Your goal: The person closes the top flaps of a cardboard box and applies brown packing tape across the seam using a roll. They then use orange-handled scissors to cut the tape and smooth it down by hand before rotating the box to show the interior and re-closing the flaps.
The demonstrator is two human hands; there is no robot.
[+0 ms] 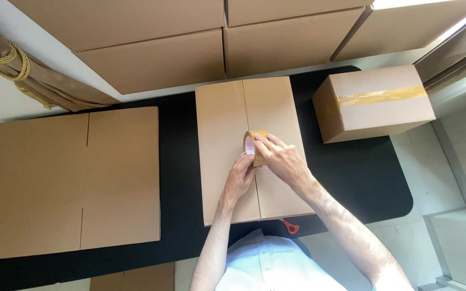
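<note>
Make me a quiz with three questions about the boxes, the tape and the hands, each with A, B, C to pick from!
1. Where is the tape roll?
A. On the middle box, over its seam
B. On the flat cardboard at the left
C. On the floor

2. What colour are the scissors' handles?
A. Blue
B. Orange
C. Green

3. How is the box at the right?
A. Open, flaps up
B. Folded flat
C. Shut, with tape across the top

Answers:
1. A, both the left hand and the right hand hold the roll on the box's centre seam.
2. B, an orange handle peeks out below the middle box's near edge.
3. C, a strip of brown tape runs along its closed top.
</note>
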